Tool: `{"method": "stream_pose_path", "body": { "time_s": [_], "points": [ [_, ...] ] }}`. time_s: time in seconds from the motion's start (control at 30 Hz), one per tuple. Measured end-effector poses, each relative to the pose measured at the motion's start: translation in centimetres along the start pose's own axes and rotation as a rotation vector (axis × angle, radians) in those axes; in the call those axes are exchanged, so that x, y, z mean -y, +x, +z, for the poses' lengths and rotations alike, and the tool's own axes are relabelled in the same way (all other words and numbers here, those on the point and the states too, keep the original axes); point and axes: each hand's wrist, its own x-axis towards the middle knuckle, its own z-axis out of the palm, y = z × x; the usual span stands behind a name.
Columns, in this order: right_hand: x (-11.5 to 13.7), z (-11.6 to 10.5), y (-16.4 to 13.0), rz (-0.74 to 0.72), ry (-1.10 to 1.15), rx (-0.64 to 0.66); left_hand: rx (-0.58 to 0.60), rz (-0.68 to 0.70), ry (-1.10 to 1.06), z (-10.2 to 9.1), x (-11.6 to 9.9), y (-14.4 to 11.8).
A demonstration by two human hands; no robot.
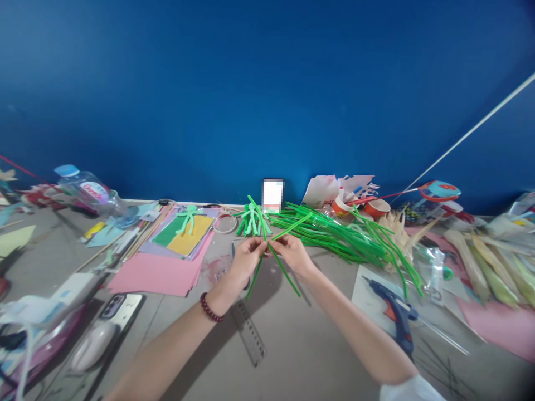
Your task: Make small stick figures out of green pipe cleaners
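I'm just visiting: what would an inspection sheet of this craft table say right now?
Surface: grey table, crowded at the edges.
Job's things: green pipe cleaners crossed between both hands; a finished green figure behind them; a pile of green stems to the right.
Clutter: pink paper, ruler, glue gun, bottle, phone, tape rolls.
Grips: left hand and right hand both pinch the pipe cleaners.
Cables: white cord across the wall at right.
Surroundings: blue wall.
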Motion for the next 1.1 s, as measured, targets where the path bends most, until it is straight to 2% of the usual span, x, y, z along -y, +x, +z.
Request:
{"method": "stream_pose_path", "body": {
  "time_s": [0.13,0.33,0.4,0.67,0.77,0.97,1.1],
  "points": [
    [0.16,-0.02,-0.05,0.012,0.075,-0.038,0.018,-0.079,-0.111,-0.32,-0.05,-0.04],
    [0.18,-0.47,0.24,-0.028,0.017,-0.087,0.021,-0.110,-0.090,-0.49,-0.27,0.03],
    [0.28,-0.60,0.31,-0.043,-0.018,-0.098,0.019,-0.098,-0.037,-0.40,-0.21,0.02],
    [0.45,-0.80,0.28,-0.052,0.003,0.011,-0.048,0.013,0.085,-0.44,-0.14,-0.09],
    [0.29,-0.86,0.28,-0.048,0.008,0.018,-0.043,0.132,0.201,-0.43,-0.28,-0.21],
    [0.32,-0.80,0.28,-0.053,0.037,0.008,-0.021,0.506,0.540,-0.77,-0.28,-0.22],
    [0.18,-0.81,0.38,-0.050,0.041,0.016,-0.028,0.653,0.658,-1.02,-0.01,-0.33]
  ]
}}
